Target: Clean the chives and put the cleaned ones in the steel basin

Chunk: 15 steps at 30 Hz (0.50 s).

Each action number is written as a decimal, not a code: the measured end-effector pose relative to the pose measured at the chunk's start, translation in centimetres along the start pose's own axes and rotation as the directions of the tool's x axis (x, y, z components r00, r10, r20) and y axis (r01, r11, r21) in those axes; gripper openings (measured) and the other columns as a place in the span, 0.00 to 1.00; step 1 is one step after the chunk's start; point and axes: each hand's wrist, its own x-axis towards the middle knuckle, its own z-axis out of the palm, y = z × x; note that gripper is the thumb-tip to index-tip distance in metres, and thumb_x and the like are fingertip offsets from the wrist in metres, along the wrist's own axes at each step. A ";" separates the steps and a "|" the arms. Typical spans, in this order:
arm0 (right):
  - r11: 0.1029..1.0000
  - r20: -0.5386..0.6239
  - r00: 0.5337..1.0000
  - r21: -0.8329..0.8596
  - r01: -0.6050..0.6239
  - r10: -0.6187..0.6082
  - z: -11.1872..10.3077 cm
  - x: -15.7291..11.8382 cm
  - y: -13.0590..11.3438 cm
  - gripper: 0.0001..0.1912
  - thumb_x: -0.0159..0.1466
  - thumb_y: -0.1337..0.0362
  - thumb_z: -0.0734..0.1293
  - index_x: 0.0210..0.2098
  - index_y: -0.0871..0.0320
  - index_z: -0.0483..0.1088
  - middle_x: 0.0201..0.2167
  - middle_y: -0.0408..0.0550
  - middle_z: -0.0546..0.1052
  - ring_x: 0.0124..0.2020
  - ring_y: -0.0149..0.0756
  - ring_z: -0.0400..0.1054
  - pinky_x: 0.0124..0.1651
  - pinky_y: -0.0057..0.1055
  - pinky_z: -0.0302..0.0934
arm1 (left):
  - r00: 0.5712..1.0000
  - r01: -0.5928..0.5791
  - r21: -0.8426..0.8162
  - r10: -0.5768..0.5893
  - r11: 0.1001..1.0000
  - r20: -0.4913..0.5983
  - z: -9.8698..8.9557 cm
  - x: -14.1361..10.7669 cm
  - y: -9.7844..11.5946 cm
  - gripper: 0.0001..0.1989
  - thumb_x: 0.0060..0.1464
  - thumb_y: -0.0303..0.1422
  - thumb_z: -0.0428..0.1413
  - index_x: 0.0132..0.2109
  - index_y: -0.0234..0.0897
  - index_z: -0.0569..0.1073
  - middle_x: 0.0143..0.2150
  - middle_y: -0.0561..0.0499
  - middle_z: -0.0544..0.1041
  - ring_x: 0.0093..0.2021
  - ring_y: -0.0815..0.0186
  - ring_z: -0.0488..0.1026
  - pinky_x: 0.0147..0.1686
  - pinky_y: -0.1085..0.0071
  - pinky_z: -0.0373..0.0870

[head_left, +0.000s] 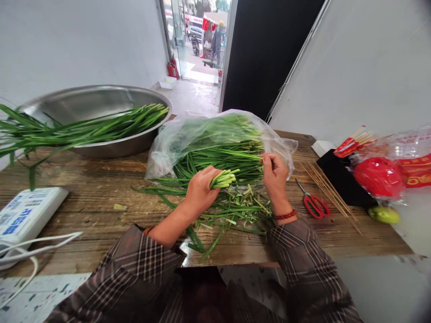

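Note:
My left hand (201, 190) is wrapped round a bunch of garlic chives (225, 178), whose pale cut ends point to the right. With thumb and fingertips, my right hand (275, 177) pinches the stem end of a chive at the right side of a larger pile of garlic chives (215, 157). That pile lies partly inside a clear plastic bag (161, 154), which covers its far side. Trimmed scraps and loose leaves (247, 204) are scattered on the wooden table (111, 224) below both hands.
A steel basin (114, 150) at the left holds long chives (111, 123) that hang over its rim. Red-handled scissors (314, 204), thin wooden sticks (332, 193) and a black box (346, 179) lie to the right. A white device with cables (30, 215) sits at the left.

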 end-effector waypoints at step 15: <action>0.965 0.478 0.874 0.259 -0.051 -0.083 0.9 -1.9 -4.8 0.08 0.64 0.59 0.65 0.30 0.55 0.70 0.33 0.47 0.77 0.37 0.34 0.71 0.41 0.34 0.65 | 0.991 -0.134 0.019 0.134 0.991 -0.012 -0.5 0.1 0.6 0.12 0.55 0.27 0.50 0.44 0.37 0.74 0.42 0.47 0.80 0.44 0.61 0.76 0.51 0.62 0.69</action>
